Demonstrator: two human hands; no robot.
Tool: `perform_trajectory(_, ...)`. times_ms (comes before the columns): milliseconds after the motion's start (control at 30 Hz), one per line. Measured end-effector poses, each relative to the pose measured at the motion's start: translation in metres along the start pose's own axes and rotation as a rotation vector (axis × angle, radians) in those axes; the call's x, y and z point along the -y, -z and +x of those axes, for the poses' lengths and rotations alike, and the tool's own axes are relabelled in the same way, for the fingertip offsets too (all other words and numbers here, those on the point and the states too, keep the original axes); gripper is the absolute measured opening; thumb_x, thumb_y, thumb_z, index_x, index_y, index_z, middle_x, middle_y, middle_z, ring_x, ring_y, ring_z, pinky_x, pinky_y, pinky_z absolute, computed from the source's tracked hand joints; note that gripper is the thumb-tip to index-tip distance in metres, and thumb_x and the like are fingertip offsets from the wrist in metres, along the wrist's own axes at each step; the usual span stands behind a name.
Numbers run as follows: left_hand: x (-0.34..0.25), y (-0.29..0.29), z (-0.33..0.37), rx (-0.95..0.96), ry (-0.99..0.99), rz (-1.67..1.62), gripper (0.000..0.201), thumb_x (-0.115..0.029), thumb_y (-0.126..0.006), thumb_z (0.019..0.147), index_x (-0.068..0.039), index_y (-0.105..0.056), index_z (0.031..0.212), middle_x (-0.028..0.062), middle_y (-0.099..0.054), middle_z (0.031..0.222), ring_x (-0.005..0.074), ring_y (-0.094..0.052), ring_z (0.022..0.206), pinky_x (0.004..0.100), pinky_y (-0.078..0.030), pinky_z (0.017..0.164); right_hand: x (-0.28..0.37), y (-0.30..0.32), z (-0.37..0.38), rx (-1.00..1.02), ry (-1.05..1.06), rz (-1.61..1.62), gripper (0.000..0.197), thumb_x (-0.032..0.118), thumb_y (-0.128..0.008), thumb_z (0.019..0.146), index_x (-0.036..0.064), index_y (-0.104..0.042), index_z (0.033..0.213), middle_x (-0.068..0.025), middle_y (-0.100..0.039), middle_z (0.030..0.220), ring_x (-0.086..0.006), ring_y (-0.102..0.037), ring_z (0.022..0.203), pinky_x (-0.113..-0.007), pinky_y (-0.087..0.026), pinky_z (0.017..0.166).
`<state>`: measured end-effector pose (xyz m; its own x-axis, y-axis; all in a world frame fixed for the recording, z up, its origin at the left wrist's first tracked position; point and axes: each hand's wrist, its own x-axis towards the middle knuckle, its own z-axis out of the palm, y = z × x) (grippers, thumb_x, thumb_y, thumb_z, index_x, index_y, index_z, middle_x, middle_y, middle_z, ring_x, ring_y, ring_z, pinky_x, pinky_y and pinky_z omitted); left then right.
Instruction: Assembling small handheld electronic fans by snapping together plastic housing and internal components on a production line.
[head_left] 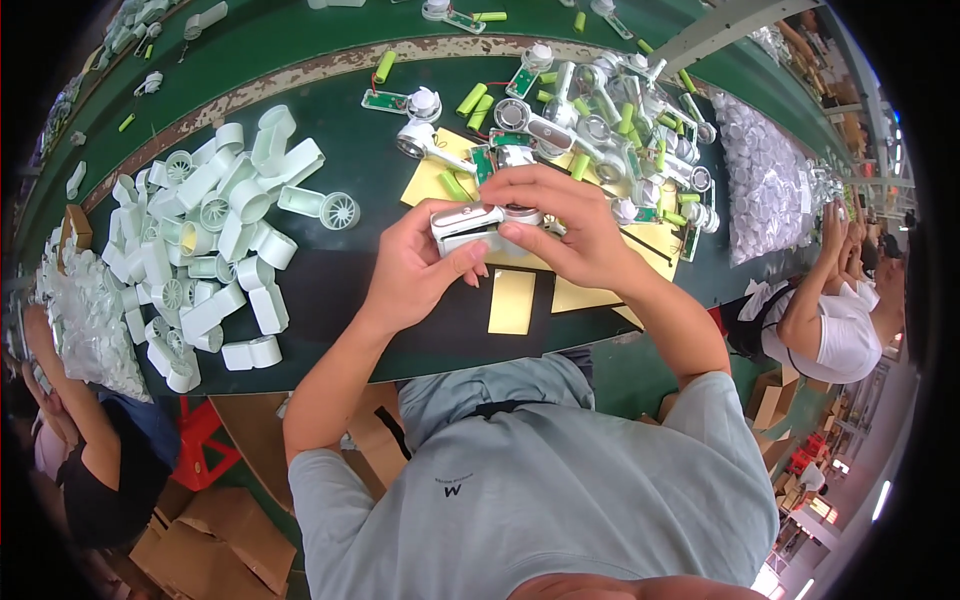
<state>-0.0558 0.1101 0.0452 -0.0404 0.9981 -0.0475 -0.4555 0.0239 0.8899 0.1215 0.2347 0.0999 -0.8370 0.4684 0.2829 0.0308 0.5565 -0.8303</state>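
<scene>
Between my two hands, above the dark mat [400,310], is a small white handheld fan [465,220] whose two casing halves stand slightly apart at one end. My left hand [415,265] is closed round the handle end, thumb along the near side. Over the round head end my right hand [560,225] is closed, its fingers and thumb covering most of that part. A yellow sheet [512,302] lies just below my hands. Beyond them lie fan assemblies with green circuit boards [385,100] and green battery cells [471,98].
A heap of pale green fan casings [215,240] covers the left of the table. Bags of white parts [765,180] lie at the right and far left. A metal post [730,30] rises at the back right. People work on both sides; cardboard boxes [215,540] stand below.
</scene>
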Motion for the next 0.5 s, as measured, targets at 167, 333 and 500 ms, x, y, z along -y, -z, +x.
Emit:
perform_trajectory(167,0.002,-0.003,-0.001,-0.029,-0.022,0.009,0.032,-0.002,-0.067,0.092,0.005,-0.053,0.120,0.0124,-0.065,0.104,0.0131,-0.065,0.075,0.0249,-0.055,0.063,-0.002,0.001,-0.006,0.006,0.036,-0.047,0.027,0.008,-0.064,0.093,0.0011,-0.067,0.119,-0.0141,-0.065,0.116,-0.0280,-0.065,0.103,-0.036,-0.053,0.086)
perform_trajectory(333,0.004,-0.005,0.000,-0.018,-0.029,0.002,0.031,-0.002,-0.066,0.093,0.005,-0.053,0.120,0.0132,-0.065,0.106,0.0131,-0.065,0.077,0.0248,-0.055,0.063,-0.005,0.008,-0.011,0.051,0.094,-0.098,0.029,0.008,-0.063,0.094,0.0016,-0.066,0.122,-0.0146,-0.063,0.118,-0.0296,-0.064,0.105,-0.038,-0.053,0.089)
perform_trajectory(500,0.003,-0.003,-0.001,-0.060,-0.053,0.055,0.032,-0.003,-0.066,0.093,0.005,-0.051,0.120,0.0142,-0.065,0.104,0.0150,-0.066,0.077,0.0257,-0.055,0.062,-0.004,0.002,-0.011,0.062,0.124,-0.140,0.036,0.004,-0.063,0.091,0.0021,-0.063,0.127,-0.0167,-0.061,0.124,-0.0322,-0.063,0.110,-0.038,-0.052,0.091)
